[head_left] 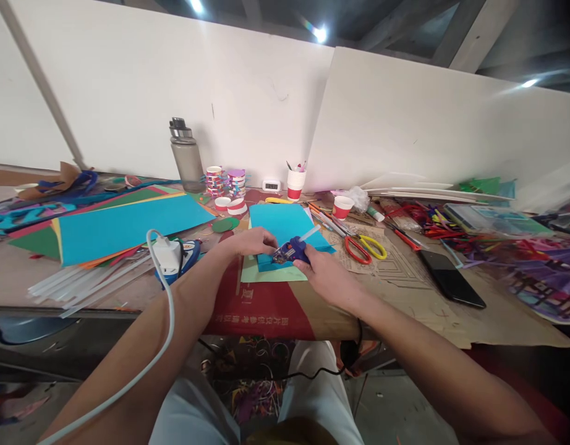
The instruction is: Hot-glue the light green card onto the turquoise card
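Glue gun (294,248), blue, translucent glue stick (310,233) jutting from its rear: over blue paper (279,216), mid-table (11,272), in the right hand (329,278), fingers wrapped around the handle. Left hand (253,241): fingers curled at the paper; whether they pinch it cannot be told. Front end of gun: just beside the left fingertips; if hot, a wrist slip could burn them. Blue paper: atop pale green sheet (266,276), seemingly loose; a tug could shift it, smearing any glue. Red-handled scissors (358,251): near right hand; a sweeping forearm could knock them. Black cord (317,372): drooping over the leg; a knee could snag it.
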Motion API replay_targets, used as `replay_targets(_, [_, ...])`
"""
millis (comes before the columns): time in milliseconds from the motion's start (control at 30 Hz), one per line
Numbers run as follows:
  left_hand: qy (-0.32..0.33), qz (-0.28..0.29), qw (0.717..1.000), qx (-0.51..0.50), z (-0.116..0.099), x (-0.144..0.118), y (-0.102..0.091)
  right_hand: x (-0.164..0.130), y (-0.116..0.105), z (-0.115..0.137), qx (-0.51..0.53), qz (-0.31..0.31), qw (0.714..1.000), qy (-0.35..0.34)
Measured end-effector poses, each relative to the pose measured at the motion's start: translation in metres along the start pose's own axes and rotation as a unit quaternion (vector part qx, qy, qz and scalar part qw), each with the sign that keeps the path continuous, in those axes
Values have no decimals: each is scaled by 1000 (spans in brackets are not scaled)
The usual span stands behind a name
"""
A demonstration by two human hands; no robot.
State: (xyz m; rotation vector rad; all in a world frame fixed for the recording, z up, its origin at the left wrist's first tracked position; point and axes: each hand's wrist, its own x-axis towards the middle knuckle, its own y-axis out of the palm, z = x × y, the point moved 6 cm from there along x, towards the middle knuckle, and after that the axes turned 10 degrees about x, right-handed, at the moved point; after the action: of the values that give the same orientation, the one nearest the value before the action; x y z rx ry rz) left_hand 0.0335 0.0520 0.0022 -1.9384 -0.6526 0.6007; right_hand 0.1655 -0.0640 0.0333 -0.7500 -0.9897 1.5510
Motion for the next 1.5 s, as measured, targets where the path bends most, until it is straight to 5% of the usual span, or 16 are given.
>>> replay_targets(433, [1, 29, 998, -61, 11, 0, 4, 6, 10, 17, 1, 10, 999, -31])
replay_targets(967, [-6, 23, 998, -58, 13, -1, 1, -15, -36, -62, -90, -28, 994, 62])
replay_targets(1500, [-3, 30, 998, -56, 10, -2, 2, -14, -37, -57, -71, -41, 995, 61])
